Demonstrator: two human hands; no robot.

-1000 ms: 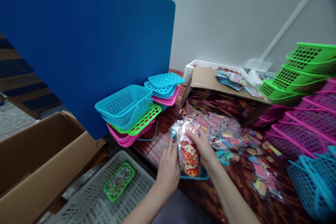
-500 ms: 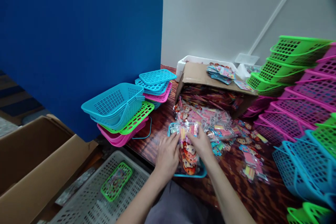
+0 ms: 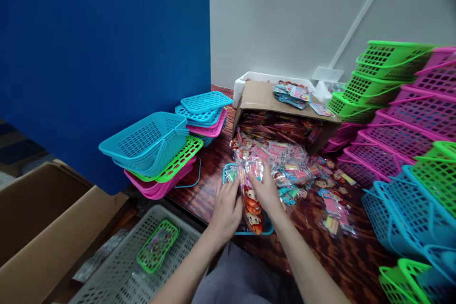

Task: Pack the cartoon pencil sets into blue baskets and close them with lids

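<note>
Clock read with 12 at the far side. Packet bundle point(image 3: 253, 211) over the blue basket point(image 3: 244, 233). Right hand point(image 3: 265, 192) grasps it at 2 o'clock; left hand point(image 3: 225, 208) lies against the 9 o'clock edge, grip hidden. Likely light, flexible, slick-wrapped; layers could slide apart. Best held by its 2 long edges, 3 and 9 o'clock.

At left, a blue panel point(image 3: 107, 57) is standing near an open carton point(image 3: 64, 242); a grey wall point(image 3: 270, 19) is rising behind.
</note>
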